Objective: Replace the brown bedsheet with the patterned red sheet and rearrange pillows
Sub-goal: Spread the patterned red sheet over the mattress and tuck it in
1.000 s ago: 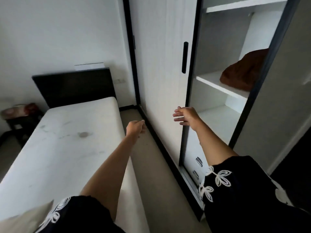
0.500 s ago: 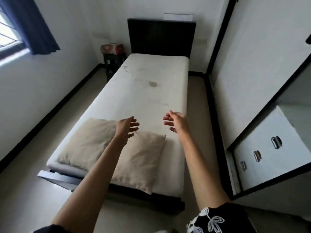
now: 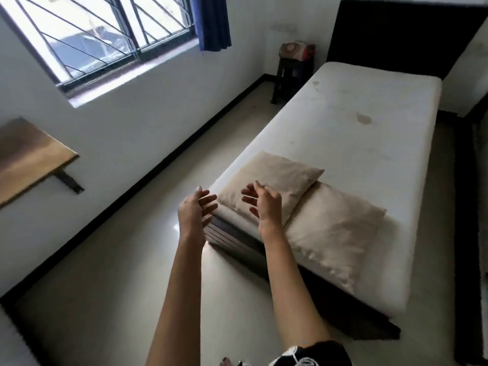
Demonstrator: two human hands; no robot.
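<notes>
The bare white mattress (image 3: 348,133) lies on a dark bed frame with a black headboard (image 3: 396,33). Two beige pillows rest at its near end: one (image 3: 274,180) overlaps the other (image 3: 335,231). A folded patterned red cloth (image 3: 297,50) sits on a small dark stool (image 3: 289,75) beside the headboard. My left hand (image 3: 196,210) hovers over the floor just off the bed's near corner, fingers relaxed, holding nothing. My right hand (image 3: 261,203) hangs above the nearer pillow, fingers loosely curled, empty. No brown sheet is in view.
A barred window (image 3: 105,35) with a blue curtain (image 3: 212,21) fills the left wall. A wooden wall shelf (image 3: 29,157) juts out at the left. Pale floor (image 3: 132,260) runs between the wall and the bed.
The view has swung left from the open wardrobe, across the bed, to the window side. Both hands stayed outstretched and empty and now hover near the pillows at the bed's near corner.
</notes>
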